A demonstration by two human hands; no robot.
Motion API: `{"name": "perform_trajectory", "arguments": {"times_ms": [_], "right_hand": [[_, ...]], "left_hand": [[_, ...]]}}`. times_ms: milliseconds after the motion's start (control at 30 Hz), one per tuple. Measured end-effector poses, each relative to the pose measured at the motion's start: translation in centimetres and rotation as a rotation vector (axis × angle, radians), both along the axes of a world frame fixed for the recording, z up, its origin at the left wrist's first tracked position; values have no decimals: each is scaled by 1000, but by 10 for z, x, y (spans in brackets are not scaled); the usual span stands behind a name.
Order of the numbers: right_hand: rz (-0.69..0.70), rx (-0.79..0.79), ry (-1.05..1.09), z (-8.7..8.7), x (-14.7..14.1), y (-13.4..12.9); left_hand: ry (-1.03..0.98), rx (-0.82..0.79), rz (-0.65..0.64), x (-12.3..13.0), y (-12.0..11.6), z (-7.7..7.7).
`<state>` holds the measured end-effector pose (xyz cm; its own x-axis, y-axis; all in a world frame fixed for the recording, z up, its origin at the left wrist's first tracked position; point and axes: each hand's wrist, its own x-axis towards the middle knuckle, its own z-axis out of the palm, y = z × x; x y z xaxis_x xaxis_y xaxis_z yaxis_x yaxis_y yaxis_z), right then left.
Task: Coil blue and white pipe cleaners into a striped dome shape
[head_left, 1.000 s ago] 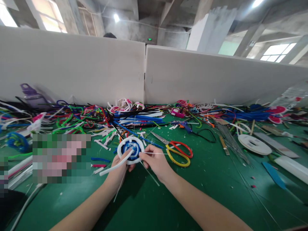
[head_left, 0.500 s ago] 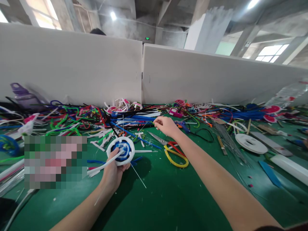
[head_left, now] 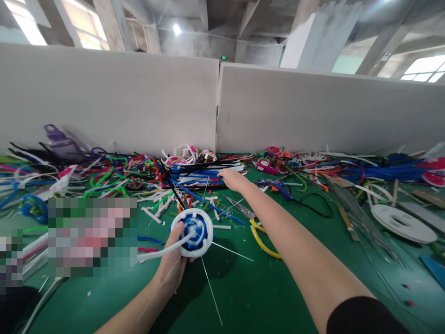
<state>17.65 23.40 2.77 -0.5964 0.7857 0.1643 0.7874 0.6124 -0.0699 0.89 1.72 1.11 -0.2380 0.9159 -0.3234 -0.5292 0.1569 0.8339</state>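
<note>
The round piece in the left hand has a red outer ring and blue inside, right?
Not red: the head view shows a white outer ring. The round piece is in the left hand, with blue inside, as you said.

Room surroundings, viewed from my position.
Two pale upright panels (head_left: pixel 107 99) stand along the far side of my green table (head_left: pixel 257 297), with a narrow vertical gap between them. Above them I see grey ceiling beams (head_left: pixel 256 16), a lit lamp (head_left: pixel 177 29), a small green sign (head_left: pixel 224 57), a partly white column (head_left: pixel 318 44) and bright windows (head_left: pixel 86 25) at both sides.
</note>
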Motion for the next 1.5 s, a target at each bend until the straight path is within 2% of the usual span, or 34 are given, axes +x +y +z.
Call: {"name": "perform_trajectory", "arguments": {"times_ms": [167,333,467,567,800,967,1100,1200,1267,1400,1500], "right_hand": [[-38,38,-30,-4,-11,8],[-79,69,-23,-3,-20,3],[-54,81,46,6,-28,-7],[-46,60,124,18,-30,-19],[-70,-76,348,51,-11,-55],[-131,-187,598,49,11,-81],[-99,-342,785,47,22,-106],[-86,-509,1013,52,27,-126],[-111,-544,1044,57,29,-136],[-181,-478,931,65,33,-147],[-186,-219,809,73,37,-152]], "left_hand": [[-20,-11,9,-2,3,-6],[-20,-37,20,-3,5,-7],[4,-14,13,-2,5,-7],[6,3,1,-2,4,-5],[33,9,-73,3,3,1],[20,42,-100,3,3,-2],[-14,93,-131,3,3,-3],[-11,78,-127,3,2,-3],[9,71,-125,3,1,-2],[42,115,-165,0,1,-5],[53,115,-194,-1,0,-6]]}}
